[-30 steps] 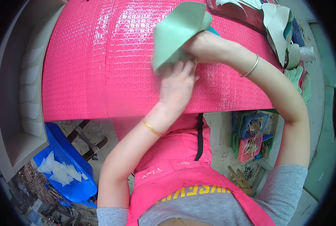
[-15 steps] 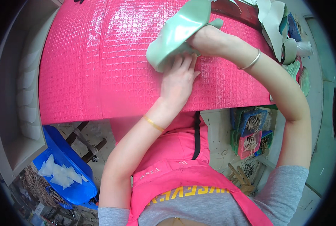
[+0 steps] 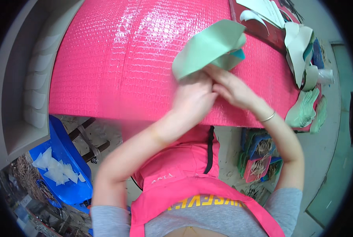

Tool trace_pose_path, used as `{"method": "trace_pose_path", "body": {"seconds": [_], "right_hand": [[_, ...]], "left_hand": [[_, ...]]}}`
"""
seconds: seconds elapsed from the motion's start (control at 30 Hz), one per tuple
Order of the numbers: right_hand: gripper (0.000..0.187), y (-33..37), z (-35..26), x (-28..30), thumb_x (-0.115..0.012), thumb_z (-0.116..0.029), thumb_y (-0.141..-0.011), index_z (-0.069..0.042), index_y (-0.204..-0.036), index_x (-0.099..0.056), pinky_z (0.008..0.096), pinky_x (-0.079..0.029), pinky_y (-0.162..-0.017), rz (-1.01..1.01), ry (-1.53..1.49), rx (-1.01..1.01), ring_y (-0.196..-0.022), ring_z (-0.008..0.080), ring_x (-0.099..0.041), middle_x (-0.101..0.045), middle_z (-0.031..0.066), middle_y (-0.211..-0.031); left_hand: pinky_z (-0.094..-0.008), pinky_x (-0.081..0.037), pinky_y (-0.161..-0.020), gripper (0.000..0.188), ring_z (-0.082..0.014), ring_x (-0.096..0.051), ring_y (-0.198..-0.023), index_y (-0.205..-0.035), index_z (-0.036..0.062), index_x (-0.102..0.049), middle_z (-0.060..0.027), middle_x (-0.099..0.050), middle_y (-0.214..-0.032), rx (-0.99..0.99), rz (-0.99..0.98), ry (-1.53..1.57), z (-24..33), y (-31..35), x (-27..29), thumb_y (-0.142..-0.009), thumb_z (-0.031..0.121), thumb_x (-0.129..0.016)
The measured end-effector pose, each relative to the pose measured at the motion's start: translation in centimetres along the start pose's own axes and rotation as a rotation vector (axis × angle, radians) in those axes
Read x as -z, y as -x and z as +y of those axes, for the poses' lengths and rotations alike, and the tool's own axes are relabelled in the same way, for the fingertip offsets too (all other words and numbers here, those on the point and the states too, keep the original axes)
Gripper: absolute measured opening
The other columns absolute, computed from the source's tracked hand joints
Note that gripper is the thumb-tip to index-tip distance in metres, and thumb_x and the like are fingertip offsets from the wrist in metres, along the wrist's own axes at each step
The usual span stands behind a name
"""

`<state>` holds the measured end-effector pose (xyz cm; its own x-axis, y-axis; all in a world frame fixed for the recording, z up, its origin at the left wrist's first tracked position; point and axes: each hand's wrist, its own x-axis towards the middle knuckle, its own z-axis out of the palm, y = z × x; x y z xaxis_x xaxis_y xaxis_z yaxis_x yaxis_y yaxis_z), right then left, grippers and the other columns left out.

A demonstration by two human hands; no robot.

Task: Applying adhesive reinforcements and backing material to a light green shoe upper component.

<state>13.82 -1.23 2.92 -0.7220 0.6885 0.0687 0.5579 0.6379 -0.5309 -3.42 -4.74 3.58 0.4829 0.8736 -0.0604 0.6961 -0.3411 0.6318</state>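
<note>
One pale green sheet [image 3: 208,49] is bending over a pink table [image 3: 85,83] in the head view, a blue patch [image 3: 238,54] showing at its right end. The left hand [image 3: 194,94] is meeting its near edge, blurring there, so I am not able to tell whether those fingers are clamping it. The right hand [image 3: 239,91] is crowding in beside the left, its fingertips partly hiding, its grip equally unclear. Handling this sheet well is probably calling for a light, even pinch along the edge, fingers working close together, and the far side curving freely without creasing
</note>
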Motion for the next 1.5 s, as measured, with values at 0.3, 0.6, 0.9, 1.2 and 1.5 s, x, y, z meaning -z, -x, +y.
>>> {"method": "trace_pose_path", "body": {"seconds": [0.3, 0.6, 0.9, 1.2, 1.5], "right_hand": [[0.053, -5.4, -2.4, -3.9, -0.059, -0.026, -0.071, -0.002, -0.116, -0.048, 0.0387, -0.033, -0.097, 0.196, 0.274, 0.159, -0.113, 0.0286, -0.043, -0.048, 0.014, -0.12], [0.032, -0.8, -5.1, 3.8, -0.052, -0.011, -0.065, 0.002, -0.093, -0.058, 0.0363, -0.029, -0.1, -0.348, 0.852, 0.162, -0.1, 0.023, -0.052, -0.06, 0.0114, -0.095], [0.036, 2.4, -7.5, 2.0, -0.048, -0.015, -0.071, 0.006, -0.099, -0.057, 0.0315, -0.026, -0.101, -0.688, 1.194, -0.008, -0.099, 0.0205, -0.051, -0.059, 0.0128, -0.094], [0.03, 3.4, -6.0, 3.9, -0.05, -0.007, -0.067, 0.001, -0.093, -0.061, 0.0348, -0.033, -0.094, -0.371, 0.776, -0.12, -0.088, 0.0233, -0.055, -0.059, 0.0147, -0.098], [0.033, 1.7, -6.5, -0.5, -0.057, -0.004, -0.063, -0.001, -0.095, -0.054, 0.035, -0.045, -0.073, -0.059, 0.744, -0.261, -0.077, 0.0245, -0.058, -0.056, 0.012, -0.097]], "left_hand": [[-0.0366, -0.033, -0.094, 0.032, -0.0292, -0.052, -0.093, -0.09, -0.0087, -0.059, -0.0199, -0.057, -0.09, -0.348, 0.106, -1.153, -2.7, 2.4, 4.2, -0.069, 0.014, -0.049], [-0.037, -0.039, -0.091, 0.037, -0.0277, -0.054, -0.096, -0.102, -0.008, -0.05, -0.0185, -0.056, -0.1, -0.51, 0.09, -0.787, -1.6, 3.7, 2.9, -0.071, 0.011, -0.048], [-0.0295, -0.04, -0.09, 0.043, -0.0228, -0.046, -0.105, -0.111, -0.0034, -0.049, -0.013, -0.047, -0.116, -0.412, 0.227, -0.361, -3.7, 3.8, -0.4, -0.071, 0.01, -0.056], [-0.0282, -0.042, -0.068, 0.034, -0.0208, -0.048, -0.075, -0.095, -0.0057, -0.054, -0.0127, -0.052, -0.088, -0.451, 0.287, -0.489, 0.1, 3.4, -2.9, -0.066, 0.012, -0.052], [-0.0346, -0.041, -0.087, 0.04, -0.0286, -0.05, -0.096, -0.102, -0.0086, -0.052, -0.0184, -0.052, -0.102, -0.521, 0.346, -0.28, -0.5, 5.1, -4.3, -0.067, 0.01, -0.05]]}}
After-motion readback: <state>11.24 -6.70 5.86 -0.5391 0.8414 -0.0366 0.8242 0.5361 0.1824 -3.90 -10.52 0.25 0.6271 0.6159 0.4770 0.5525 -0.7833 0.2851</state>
